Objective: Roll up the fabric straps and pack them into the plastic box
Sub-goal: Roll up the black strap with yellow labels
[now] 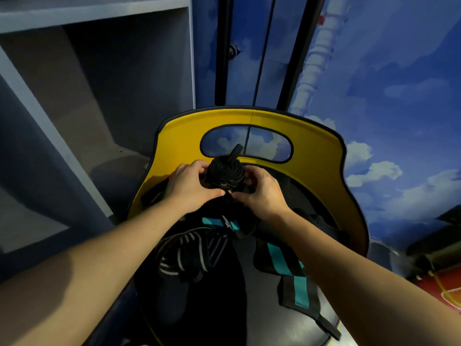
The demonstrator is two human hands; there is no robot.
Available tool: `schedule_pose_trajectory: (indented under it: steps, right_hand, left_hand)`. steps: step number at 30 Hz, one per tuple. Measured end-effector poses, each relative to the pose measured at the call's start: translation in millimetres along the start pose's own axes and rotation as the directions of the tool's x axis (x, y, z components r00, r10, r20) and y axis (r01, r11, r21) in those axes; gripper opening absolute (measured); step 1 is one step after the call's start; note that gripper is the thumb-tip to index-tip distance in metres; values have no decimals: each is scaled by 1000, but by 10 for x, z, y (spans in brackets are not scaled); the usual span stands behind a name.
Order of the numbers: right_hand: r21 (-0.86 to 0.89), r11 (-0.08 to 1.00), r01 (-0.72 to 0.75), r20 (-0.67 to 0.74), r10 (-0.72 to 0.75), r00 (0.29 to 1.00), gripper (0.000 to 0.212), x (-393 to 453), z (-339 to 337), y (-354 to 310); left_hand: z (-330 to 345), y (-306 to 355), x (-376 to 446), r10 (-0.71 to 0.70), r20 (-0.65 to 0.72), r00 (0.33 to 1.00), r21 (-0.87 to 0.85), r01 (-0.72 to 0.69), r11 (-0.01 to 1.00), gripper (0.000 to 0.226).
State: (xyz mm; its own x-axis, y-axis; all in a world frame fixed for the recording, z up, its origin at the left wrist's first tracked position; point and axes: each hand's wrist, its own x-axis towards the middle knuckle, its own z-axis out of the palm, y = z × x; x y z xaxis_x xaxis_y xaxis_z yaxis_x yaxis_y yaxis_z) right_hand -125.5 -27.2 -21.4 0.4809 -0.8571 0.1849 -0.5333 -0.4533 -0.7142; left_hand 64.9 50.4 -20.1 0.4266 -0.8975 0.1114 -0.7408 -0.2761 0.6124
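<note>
A tightly rolled black fabric strap (225, 172) is held above a yellow chair, its loose inner end sticking up out of the coil. My left hand (189, 187) grips the roll from the left, fingers curled round its side. My right hand (259, 189) holds it from the right, thumb and fingers pinching the strap's outer end at the roll's lower front. On the chair seat below lie loose straps: a black-and-white striped one (185, 255) and a black one with teal bands (287, 265). No plastic box is in view.
The yellow chair back (321, 146) with an oval cut-out rises behind the hands. A grey shelving unit (99, 71) stands at the left. A blue wall painted with clouds (399, 96) fills the right, with dark vertical poles (222, 51) behind the chair.
</note>
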Motion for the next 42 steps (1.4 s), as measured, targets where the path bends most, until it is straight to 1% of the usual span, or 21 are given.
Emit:
schedule_pose_trajectory:
  steps: [4, 8, 13, 17, 19, 22, 25, 29, 33, 37, 39, 42]
  right_hand:
    - [-6, 1000, -12, 19, 13, 1000, 73, 287, 146, 127]
    - [-5, 999, -36, 30, 36, 999, 71, 515, 282, 248]
    - [-14, 999, -36, 75, 37, 997, 72, 698, 462, 360]
    - [-45, 998, -46, 116, 51, 992, 75, 803, 654, 405]
    - [-32, 997, -63, 131, 67, 989, 75, 832, 735, 405]
    - [-15, 997, -75, 126, 77, 989, 73, 863, 811, 401]
    - [-24, 996, -85, 135, 87, 987, 73, 873, 841, 400]
    - [-51, 995, -86, 164, 93, 982, 76, 852, 827, 386]
    - [-87, 993, -74, 154, 87, 984, 73, 831, 771, 312]
    - [-121, 991, -63, 144, 80, 986, 66, 769, 663, 230]
    - [-135, 990, -50, 144, 69, 987, 60, 710, 604, 188]
    - [-136, 990, -37, 135, 55, 989, 55, 577, 506, 121]
  left_hand:
    - [95, -127, 307, -3, -20, 1000, 113, 5, 994, 85]
    - [180, -178, 549, 59, -25, 998, 242, -51, 969, 84]
    - [199, -262, 739, 62, 47, 997, 386, -76, 919, 82]
    - [249, -359, 822, 5, 127, 992, 445, -62, 893, 84]
    - [269, -392, 839, -24, 147, 989, 451, -45, 891, 83]
    - [264, -404, 858, -61, 167, 984, 462, -24, 887, 74]
    - [246, -412, 855, -75, 180, 981, 451, -14, 892, 68]
    - [232, -383, 831, -98, 182, 978, 426, 11, 905, 73]
    - [196, -348, 798, -92, 181, 979, 436, 4, 900, 75]
    - [101, -302, 749, -100, 185, 978, 447, 7, 895, 87]
    - [60, -256, 700, -88, 174, 981, 422, 7, 907, 89]
    - [16, -174, 584, -52, 150, 987, 331, 0, 944, 84]
